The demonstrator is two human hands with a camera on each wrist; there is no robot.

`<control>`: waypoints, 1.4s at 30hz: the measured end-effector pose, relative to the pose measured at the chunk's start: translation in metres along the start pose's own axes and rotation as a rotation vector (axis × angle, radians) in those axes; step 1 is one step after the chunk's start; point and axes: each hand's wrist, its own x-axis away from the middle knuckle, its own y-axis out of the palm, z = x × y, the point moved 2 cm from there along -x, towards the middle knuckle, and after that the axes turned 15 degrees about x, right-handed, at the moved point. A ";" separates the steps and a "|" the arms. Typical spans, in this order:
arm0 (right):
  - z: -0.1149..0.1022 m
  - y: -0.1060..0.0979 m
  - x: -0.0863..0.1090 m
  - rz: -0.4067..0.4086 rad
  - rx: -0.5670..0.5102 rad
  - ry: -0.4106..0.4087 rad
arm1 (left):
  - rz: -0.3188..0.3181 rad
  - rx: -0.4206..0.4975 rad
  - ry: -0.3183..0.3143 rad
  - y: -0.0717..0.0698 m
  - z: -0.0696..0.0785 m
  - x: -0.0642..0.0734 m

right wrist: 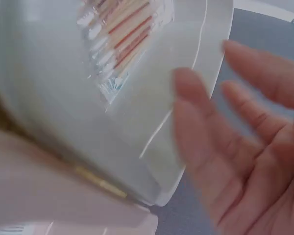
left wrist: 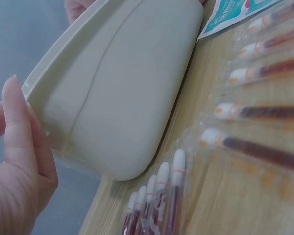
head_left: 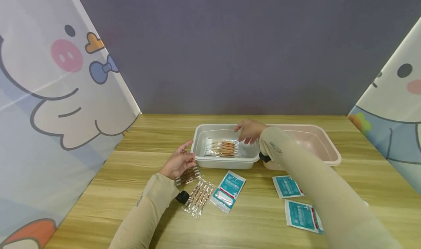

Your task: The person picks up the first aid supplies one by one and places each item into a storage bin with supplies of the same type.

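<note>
A white plastic basin (head_left: 227, 163) stands on the table, with a clear pack of cotton swabs (head_left: 223, 147) lying inside. At its left end is my left hand (head_left: 179, 162), fingertips right at the rim. The left wrist view shows those fingers (left wrist: 19, 132) mostly straight beside the basin wall. Over the basin's right side hovers my right hand (head_left: 250, 131), fingers spread and nothing in them. Below my left hand lie two more clear swab packs, one (head_left: 187, 176) partly covered by the hand and another (head_left: 198, 197) nearer the front.
A pink basin (head_left: 332, 154) sits against the white one's right side, partly behind my right forearm. Teal-and-white packets lie in front: one (head_left: 229, 190) at the middle, others (head_left: 287, 187) by the right sleeve. A grey wall (head_left: 243, 51) rises behind the table.
</note>
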 end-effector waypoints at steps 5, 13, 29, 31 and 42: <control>-0.006 0.007 0.007 0.068 -0.058 -0.216 | -0.007 -0.001 0.000 -0.001 0.000 0.000; -0.021 0.023 0.017 0.126 -0.074 -0.379 | 0.010 0.013 -0.002 0.001 0.000 0.002; -0.072 0.075 0.039 0.092 0.080 -0.692 | 0.010 0.021 0.002 0.000 0.001 0.000; -0.076 0.081 0.043 0.049 0.100 -0.721 | 0.004 0.026 0.007 0.001 0.001 0.001; -0.084 0.116 0.034 -0.074 0.345 -0.751 | -0.007 0.013 0.008 0.001 -0.001 0.001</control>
